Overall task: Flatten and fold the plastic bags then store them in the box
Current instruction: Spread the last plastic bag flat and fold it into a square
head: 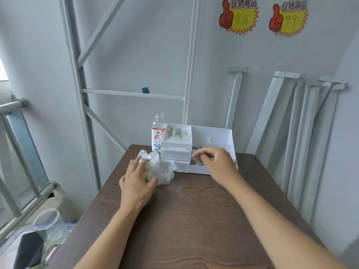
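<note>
While both bare forearms reach across a dark wood-grain table (pixel 194 214), the items stand as follows; left hand (pixel 137 180): laid palm-down on a crumpled clear plastic bag (pixel 158 167), fingers spread and curled over its near side, thumb pressed against the lump, so the hand grips the bag; the bag lies on the table, touching the front left corner of a white box (pixel 211 136); right hand (pixel 216 159): fingers bent and drawn close together over the low right compartment of the box, fingertips on a folded bag with dark print (pixel 195 161) that lies inside that compartment; whether the fingers pinch it or only press on it cannot be told; box: white, open-topped, at the far edge of the table; its left part is raised, with two small drawers (pixel 175 155) stacked under an upper tray; the tray holds more folded bags (pixel 177 135), flat, one bearing lettering; bottle (pixel 158 132): clear, uncapped, flowered label, upright just behind the left corner of the box; clear plastic cup (pixel 49 224): lower left, off the table; metal frame (pixel 93 92) and white metal rails (pixel 303 121): leaning against the pale wall; two yellow price signs (pixel 264 17) with red thumbs: high on the wall, upper right.
</note>
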`<state>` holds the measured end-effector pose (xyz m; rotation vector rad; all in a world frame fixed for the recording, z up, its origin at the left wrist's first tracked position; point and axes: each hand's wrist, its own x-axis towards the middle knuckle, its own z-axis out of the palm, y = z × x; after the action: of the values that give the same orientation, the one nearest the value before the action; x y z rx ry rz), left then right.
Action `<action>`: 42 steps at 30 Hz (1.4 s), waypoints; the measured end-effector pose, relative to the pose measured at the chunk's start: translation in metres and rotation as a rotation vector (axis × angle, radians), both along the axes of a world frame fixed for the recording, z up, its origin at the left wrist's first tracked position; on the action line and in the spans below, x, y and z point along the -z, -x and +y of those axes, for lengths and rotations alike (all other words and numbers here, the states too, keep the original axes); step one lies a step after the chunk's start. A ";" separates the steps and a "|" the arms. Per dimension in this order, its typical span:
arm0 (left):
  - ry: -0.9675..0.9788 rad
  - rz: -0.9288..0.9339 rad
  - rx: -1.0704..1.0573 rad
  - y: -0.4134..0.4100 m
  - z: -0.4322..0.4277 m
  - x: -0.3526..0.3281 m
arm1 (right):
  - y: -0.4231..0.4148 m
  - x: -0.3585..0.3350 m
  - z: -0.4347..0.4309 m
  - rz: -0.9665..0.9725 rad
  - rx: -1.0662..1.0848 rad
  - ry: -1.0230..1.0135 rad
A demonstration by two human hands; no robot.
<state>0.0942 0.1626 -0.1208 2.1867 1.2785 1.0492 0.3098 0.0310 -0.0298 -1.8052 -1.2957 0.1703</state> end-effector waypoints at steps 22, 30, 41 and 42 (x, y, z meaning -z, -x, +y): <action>0.554 -0.495 0.551 0.050 -0.086 -0.018 | 0.106 0.082 -0.056 0.398 -0.167 -0.067; 0.417 -0.357 0.486 0.042 -0.092 -0.011 | 0.102 0.081 -0.057 0.295 -0.013 -0.139; 0.549 -0.521 0.592 0.034 -0.115 -0.026 | 0.110 0.075 -0.064 -0.140 0.040 -0.241; 0.572 -0.570 0.574 0.033 -0.114 -0.027 | 0.112 0.074 -0.065 -0.158 -0.001 -0.257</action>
<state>0.0610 0.0482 -0.0943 1.5108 0.5417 0.8372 0.1975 -0.0344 -0.1040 -1.6233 -1.3614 -0.1357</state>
